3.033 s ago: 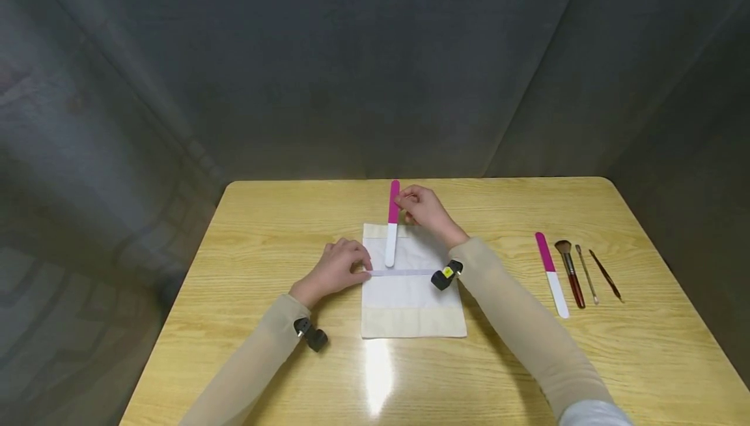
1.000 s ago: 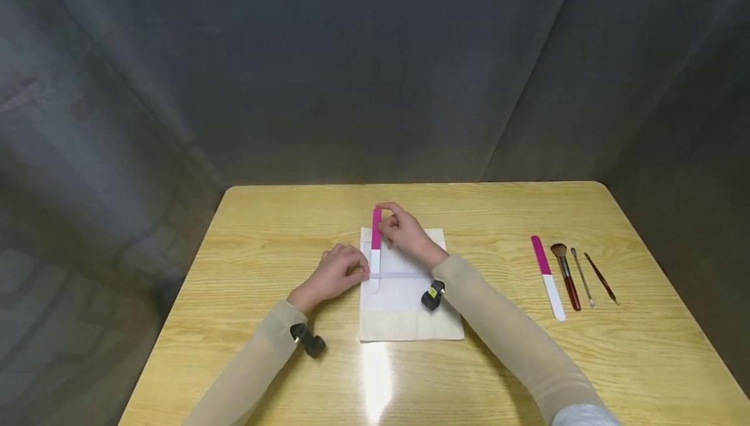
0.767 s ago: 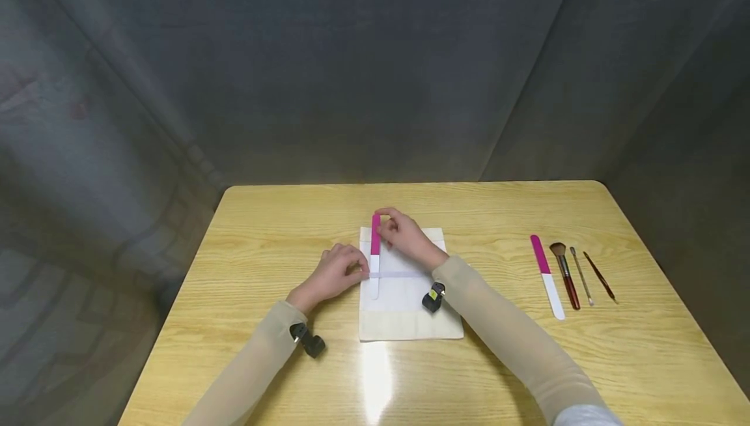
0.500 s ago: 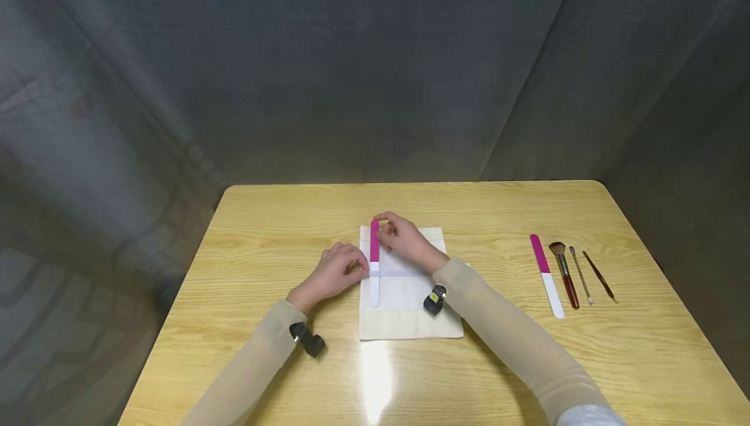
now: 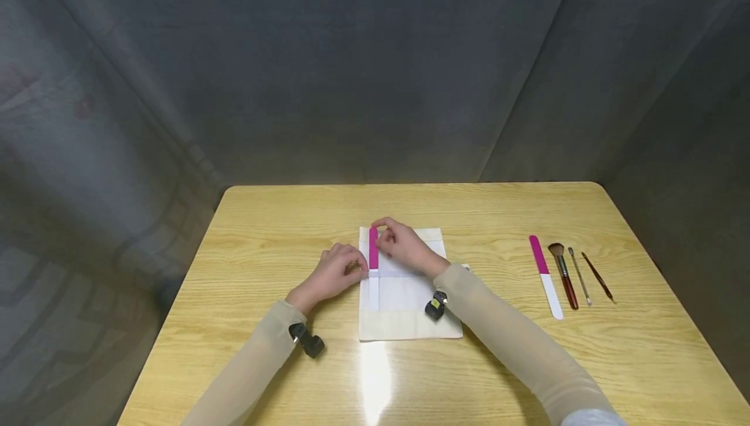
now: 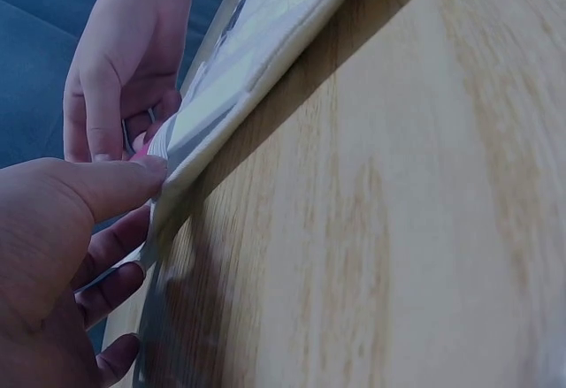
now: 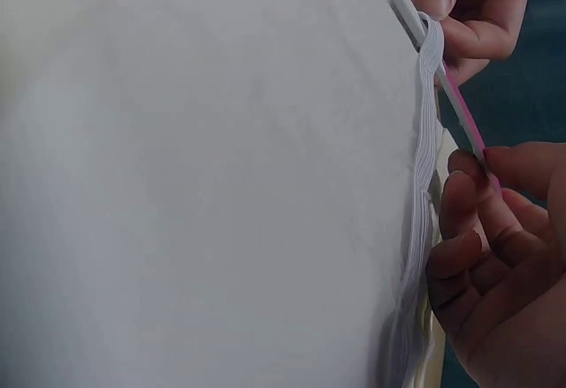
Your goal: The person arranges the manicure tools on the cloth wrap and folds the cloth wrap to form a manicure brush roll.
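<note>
A nail file, pink at the far half and white at the near half, lies lengthwise along the left side of a white cloth. It passes under a white elastic band stitched across the cloth, its white end showing on the near side. My right hand pinches the pink end, one finger at the tip. In the right wrist view, the band loops over the file. My left hand pinches the cloth's left edge at the band, thumb on top in the left wrist view.
To the right on the wooden table lie a second pink and white nail file, a fluffy makeup brush, a thin double-ended tool and a slim dark brush. Grey curtains surround the table.
My right hand has brought the nail file left and then toward me, sliding its white end under the elastic and farther down the cloth. The left hand stays at the cloth's edge.
</note>
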The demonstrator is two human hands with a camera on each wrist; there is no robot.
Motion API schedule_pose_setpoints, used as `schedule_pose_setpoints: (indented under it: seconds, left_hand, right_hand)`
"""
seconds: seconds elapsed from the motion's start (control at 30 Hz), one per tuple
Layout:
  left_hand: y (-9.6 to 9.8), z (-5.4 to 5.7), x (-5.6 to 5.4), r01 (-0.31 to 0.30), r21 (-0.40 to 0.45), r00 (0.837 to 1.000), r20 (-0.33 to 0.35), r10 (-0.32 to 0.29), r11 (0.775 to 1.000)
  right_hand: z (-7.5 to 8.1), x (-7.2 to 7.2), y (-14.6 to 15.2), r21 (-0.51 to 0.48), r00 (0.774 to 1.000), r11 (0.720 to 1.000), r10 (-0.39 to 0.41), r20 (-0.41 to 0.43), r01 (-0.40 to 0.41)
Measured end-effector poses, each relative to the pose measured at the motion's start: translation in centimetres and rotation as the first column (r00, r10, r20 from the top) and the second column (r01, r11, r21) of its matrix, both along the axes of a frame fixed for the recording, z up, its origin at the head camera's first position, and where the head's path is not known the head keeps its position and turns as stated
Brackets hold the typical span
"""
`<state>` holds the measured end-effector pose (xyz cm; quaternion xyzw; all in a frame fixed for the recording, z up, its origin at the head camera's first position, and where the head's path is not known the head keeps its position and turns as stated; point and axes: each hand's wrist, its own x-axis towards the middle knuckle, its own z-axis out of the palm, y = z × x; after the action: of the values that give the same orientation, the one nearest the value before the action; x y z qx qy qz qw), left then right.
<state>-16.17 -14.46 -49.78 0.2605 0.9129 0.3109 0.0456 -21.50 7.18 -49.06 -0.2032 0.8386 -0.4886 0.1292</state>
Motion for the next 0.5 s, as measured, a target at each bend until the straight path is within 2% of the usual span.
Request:
schedule_pose_setpoints:
  seconds: [0.23,0.5]
  left_hand:
    - [0.09,0.00,0.12,0.003,0.018,1.000,-0.007,-0.002,1.000]
    - [0.00,-0.27,0.02,-0.003,0.018,1.000,-0.015,0.004,1.000]
  right_hand:
    - [0.09,0.43,0.12,0.039,0.999,0.999,0.022,-0.024,-0.021]
    - [0.28,0.73,0.00,0.094,0.999,0.995,0.042,-0.010,-0.041]
